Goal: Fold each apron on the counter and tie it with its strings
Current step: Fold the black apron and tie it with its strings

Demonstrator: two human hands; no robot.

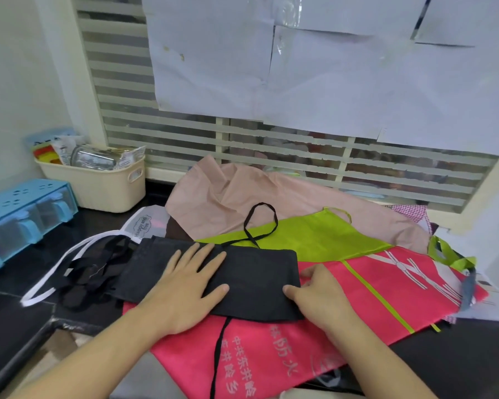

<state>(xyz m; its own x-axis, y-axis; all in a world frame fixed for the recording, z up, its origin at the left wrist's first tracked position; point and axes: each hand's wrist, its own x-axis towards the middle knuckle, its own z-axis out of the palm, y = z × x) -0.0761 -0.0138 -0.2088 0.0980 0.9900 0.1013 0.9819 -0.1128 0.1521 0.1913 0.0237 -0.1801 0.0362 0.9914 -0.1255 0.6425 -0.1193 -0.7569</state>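
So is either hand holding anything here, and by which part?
The right hand pinches the folded black apron at its right edge. The left hand only presses flat on top.

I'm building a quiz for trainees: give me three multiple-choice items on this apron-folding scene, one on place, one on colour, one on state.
1. What lies directly under the black apron?
A. pink apron
B. blue box
C. beige basket

2. What colour is the apron between the black one and the tan apron?
A. white
B. lime green
C. blue

3. How does the left hand lie?
A. clenched in the air
B. flat on the black apron
C. inside the basket

Answers: 1 A, the pink apron spreads beneath it; 2 B, the lime green apron shows there; 3 B, fingers spread straight on the cloth.
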